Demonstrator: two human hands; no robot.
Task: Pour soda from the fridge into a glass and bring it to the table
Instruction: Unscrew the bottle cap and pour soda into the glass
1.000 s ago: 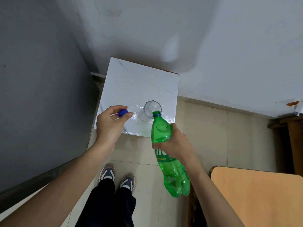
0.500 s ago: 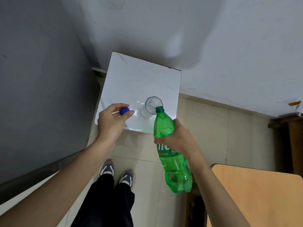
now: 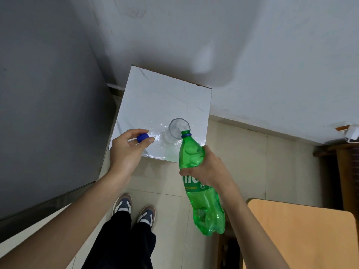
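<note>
A clear faceted glass stands on a white marble-look stand near its front right corner. My right hand grips a green soda bottle around its upper body. The bottle is tilted, uncapped, and its blue-ringed mouth sits at the glass's near rim. My left hand pinches the blue bottle cap between thumb and fingers, just left of the glass above the stand's front edge. I cannot tell whether liquid is flowing.
A grey fridge side fills the left. A white wall rises behind the stand. A wooden table sits at the lower right. Dark wooden furniture is at the far right. My shoes stand on beige floor tiles.
The bottle's mouth has shifted slightly right along the glass's rim and the bottle is tilted a bit more. My left hand with the cap has barely moved.
</note>
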